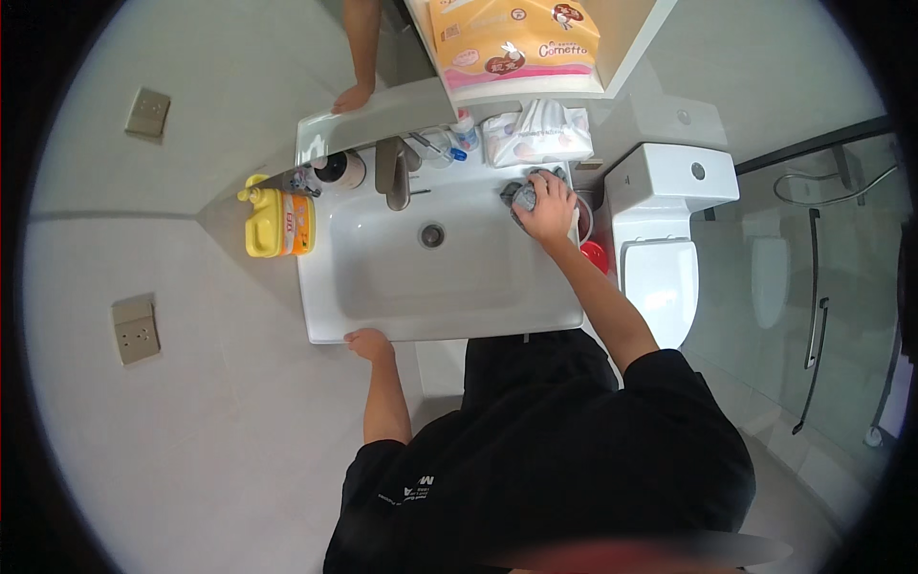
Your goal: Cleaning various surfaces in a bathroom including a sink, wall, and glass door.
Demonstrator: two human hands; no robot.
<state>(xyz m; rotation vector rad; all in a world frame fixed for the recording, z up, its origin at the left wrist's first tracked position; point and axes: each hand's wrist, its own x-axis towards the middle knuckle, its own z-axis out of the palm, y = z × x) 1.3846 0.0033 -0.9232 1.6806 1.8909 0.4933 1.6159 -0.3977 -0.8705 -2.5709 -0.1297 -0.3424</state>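
A grey cloth [523, 196] lies bunched at the right back part of the white washbasin [449, 314], next to its rim. My right hand [549, 208] presses down on the cloth with its fingers closed over it, hiding part of it. At the front left corner, my left hand [370, 344] holds the basin's front edge, its fingers partly hidden. A metal faucet [395, 174] stands at the back over the basin, and the drain [432, 235] sits below it.
Along the back rim stand a dark-topped bottle [342, 169], a clear cup [437, 150] with brushes, and a tissue pack [537, 137]. A yellow jug [277, 222] is left of the basin. To the right are a red bucket [594, 256] and a toilet [660, 277]. A mirror cabinet overhangs the back.
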